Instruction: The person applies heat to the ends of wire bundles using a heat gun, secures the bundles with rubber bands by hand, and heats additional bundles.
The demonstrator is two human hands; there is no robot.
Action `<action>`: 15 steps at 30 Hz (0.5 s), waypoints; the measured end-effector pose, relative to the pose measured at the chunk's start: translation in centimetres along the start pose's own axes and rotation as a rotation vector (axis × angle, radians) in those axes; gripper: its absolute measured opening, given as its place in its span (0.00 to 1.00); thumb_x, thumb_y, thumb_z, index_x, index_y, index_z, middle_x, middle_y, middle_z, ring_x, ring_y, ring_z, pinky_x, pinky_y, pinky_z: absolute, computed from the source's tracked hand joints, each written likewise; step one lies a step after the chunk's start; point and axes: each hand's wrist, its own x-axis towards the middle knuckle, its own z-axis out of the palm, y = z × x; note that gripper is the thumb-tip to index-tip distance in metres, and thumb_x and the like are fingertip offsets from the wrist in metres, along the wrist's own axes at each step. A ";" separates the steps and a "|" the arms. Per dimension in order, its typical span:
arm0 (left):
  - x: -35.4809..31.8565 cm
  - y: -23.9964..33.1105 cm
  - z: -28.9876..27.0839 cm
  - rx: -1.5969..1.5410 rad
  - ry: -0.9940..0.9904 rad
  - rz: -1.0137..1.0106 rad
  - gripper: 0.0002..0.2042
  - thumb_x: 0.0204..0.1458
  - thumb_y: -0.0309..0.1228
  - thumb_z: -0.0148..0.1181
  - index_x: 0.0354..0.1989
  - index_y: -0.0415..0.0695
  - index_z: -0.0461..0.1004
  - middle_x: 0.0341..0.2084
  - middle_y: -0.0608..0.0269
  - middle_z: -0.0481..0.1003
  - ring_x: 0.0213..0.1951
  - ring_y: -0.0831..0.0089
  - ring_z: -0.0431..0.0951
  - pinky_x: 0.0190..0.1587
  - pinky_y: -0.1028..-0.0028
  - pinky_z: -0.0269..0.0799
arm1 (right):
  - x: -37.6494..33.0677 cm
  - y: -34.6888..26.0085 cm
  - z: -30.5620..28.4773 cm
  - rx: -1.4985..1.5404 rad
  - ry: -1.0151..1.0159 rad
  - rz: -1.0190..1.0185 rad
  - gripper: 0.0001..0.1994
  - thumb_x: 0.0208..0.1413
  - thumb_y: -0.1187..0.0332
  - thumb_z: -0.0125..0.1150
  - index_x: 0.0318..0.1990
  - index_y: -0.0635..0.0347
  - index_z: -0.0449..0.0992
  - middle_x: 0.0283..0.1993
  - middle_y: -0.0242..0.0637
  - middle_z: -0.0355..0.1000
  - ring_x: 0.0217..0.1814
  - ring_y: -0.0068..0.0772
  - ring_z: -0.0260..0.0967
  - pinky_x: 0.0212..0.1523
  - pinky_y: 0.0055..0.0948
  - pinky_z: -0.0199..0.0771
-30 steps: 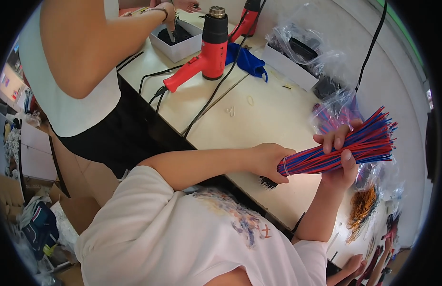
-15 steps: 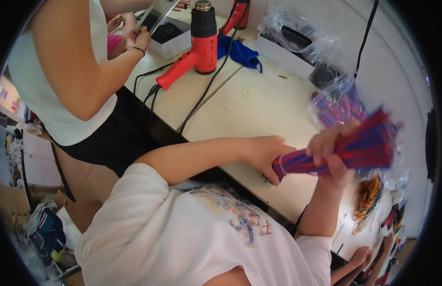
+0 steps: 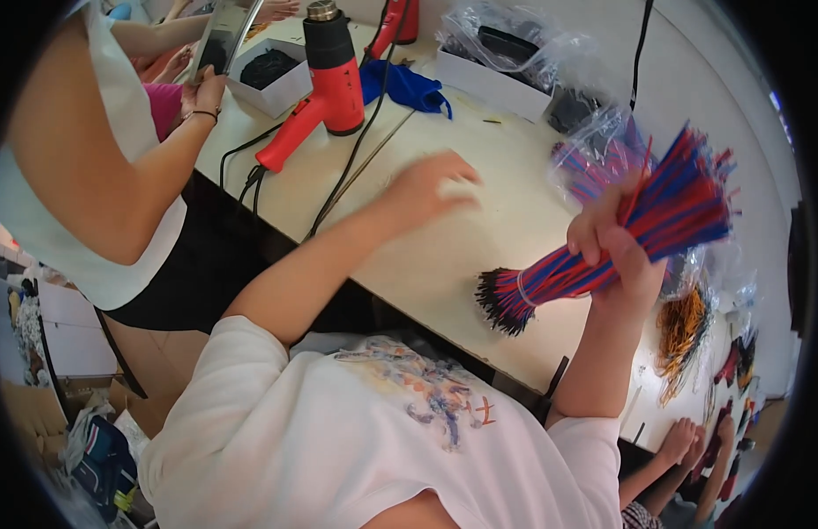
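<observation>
My right hand (image 3: 613, 242) is wrapped round a thick bundle of red and blue wires (image 3: 678, 207), held tilted above the worktable. The bundle's loose ends fan out at the upper right. Its lower end has black tips, and a thin band circles it just above them. My left hand (image 3: 431, 187), blurred by motion, is off the bundle over the table, thumb and fingers apart, with nothing visible between them.
A red heat gun (image 3: 334, 88) stands at the left with black cords trailing. Behind are a blue cloth (image 3: 409, 91) and a white box (image 3: 497, 81) under plastic. Orange wires (image 3: 682, 331) lie at the right. A co-worker's arm (image 3: 166, 185) holds a tablet-like panel (image 3: 222, 40).
My left hand has let go of the bundle's banded end and moved left and away. The black tips now show. The whole view has shifted slightly.
</observation>
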 end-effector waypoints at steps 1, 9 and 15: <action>0.3 -1.0 -1.0 0.167 0.005 -0.128 0.12 0.43 0.29 0.66 0.37 0.43 0.76 0.36 0.57 0.74 0.42 0.59 0.75 0.46 0.67 0.70 | 0.0 -0.3 0.5 -0.017 0.102 0.010 0.24 0.44 0.71 0.59 0.51 0.61 0.63 0.23 0.31 0.60 0.19 0.23 0.59 0.26 0.26 0.65; 1.7 -6.3 -2.1 0.735 -0.053 -0.235 0.02 0.47 0.25 0.56 0.29 0.41 0.73 0.32 0.54 0.73 0.39 0.52 0.73 0.40 0.61 0.70 | 0.8 -0.8 0.4 -0.059 0.165 0.163 0.27 0.41 0.70 0.64 0.51 0.67 0.62 0.23 0.33 0.63 0.20 0.25 0.62 0.26 0.27 0.66; 3.9 7.3 -2.4 -0.337 0.098 -0.244 0.03 0.50 0.22 0.57 0.31 0.41 0.69 0.23 0.63 0.71 0.27 0.79 0.73 0.31 0.77 0.68 | 0.6 -1.7 1.2 0.002 0.089 0.226 0.35 0.39 0.73 0.61 0.60 0.73 0.60 0.20 0.35 0.65 0.19 0.27 0.64 0.24 0.26 0.65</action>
